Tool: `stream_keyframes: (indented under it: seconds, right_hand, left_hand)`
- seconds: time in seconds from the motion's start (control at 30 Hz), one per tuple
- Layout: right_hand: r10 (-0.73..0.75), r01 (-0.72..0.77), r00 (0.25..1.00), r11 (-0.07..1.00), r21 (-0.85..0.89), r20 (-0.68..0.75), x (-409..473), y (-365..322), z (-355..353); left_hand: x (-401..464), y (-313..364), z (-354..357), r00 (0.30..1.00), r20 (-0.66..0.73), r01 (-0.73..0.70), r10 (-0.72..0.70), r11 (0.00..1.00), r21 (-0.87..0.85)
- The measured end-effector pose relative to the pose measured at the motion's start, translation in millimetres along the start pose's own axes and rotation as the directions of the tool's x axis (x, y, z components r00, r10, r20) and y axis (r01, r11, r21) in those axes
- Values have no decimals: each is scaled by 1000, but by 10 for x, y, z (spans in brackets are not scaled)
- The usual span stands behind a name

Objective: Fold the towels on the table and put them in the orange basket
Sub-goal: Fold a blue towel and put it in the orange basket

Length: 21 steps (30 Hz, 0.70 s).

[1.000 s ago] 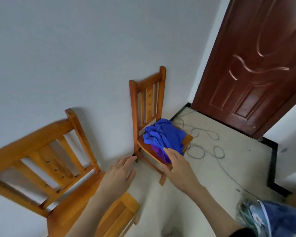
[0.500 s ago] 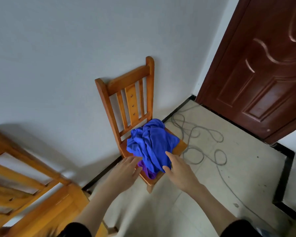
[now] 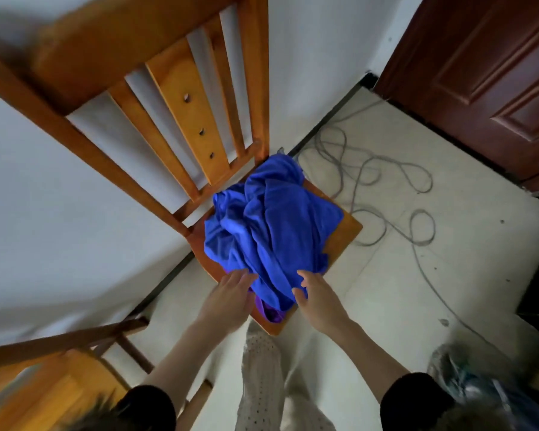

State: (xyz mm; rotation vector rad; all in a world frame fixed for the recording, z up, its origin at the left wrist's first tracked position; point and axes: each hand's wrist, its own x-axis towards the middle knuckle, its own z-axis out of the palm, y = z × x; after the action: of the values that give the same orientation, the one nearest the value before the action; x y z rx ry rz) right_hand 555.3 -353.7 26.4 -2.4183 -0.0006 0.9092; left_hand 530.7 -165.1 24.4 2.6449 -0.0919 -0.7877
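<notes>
A crumpled blue towel lies heaped on the seat of a wooden chair by the wall. A purple cloth peeks out under its near edge. My left hand reaches with straight fingers to the heap's near left edge, fingertips at the blue fabric. My right hand touches the heap's near right edge with spread, slightly bent fingers and thumb. Neither hand grips the cloth. No orange basket or table is in view.
A second wooden chair stands at lower left. Loose grey cable coils on the tiled floor to the right of the chair. A dark brown door fills the upper right. A bag-like bundle sits at lower right.
The view has closed in on the chair with the towels. Both hands have advanced from in front of the seat to the near edge of the blue heap.
</notes>
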Motion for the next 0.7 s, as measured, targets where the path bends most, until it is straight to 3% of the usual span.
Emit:
stream_keyframes:
  seconds: [0.27,0.4,0.57,0.7]
  right_hand:
    - [159,-163,982,986,25,105,793,165,511]
    - [193,-196,981,974,114,38,898,140,567]
    - [11,11,995,974,224,-97,724,46,286]
    - [-169,207,970,952,226,-177,474,-36,-184]
  left_hand:
    - [619,-116,334,998,-60,-19,14,996,-82]
    - [701,-93,326,996,-88,-13,6,997,-80]
    - [765,-23,207,995,-54,-86,89,995,52]
    - [743,204,-45,985,-104,-148,140,987,-69]
